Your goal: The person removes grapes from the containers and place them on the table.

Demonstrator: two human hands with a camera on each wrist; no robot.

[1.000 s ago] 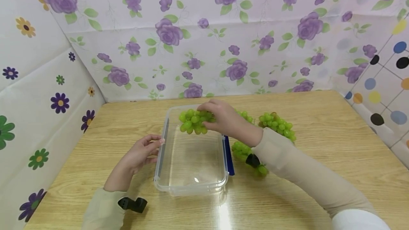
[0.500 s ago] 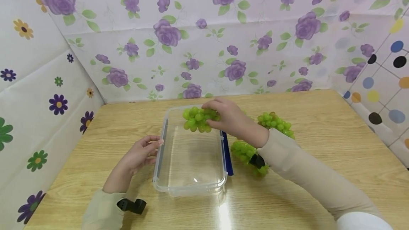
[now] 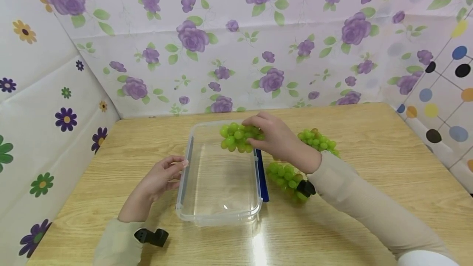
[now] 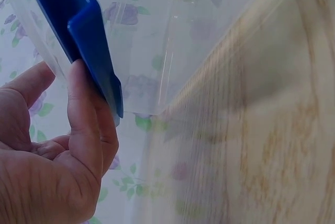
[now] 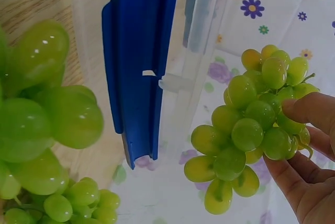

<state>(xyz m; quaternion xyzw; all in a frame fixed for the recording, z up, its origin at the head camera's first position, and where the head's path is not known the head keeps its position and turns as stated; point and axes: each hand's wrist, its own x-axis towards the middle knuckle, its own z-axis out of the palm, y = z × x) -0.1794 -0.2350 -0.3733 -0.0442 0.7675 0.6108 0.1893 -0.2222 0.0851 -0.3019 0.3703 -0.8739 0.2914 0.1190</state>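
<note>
At the centre of the head view, on the wooden table (image 3: 369, 143), stands one clear plastic box (image 3: 218, 192) with two blue side clips (image 3: 261, 175). It is open on top and holds nothing at its bottom. The left hand (image 3: 162, 175) rests with relaxed, straight fingers against the box's left clip, probably to steady it. Above the far right corner of the box, the right hand (image 3: 275, 136) pinches one grape bunch (image 3: 238, 136) with curled fingers, so it hangs free. Two other bunches lie on the table, right of the box: a far bunch (image 3: 318, 139) and a near bunch (image 3: 286, 175). So three bunches in total.
</note>
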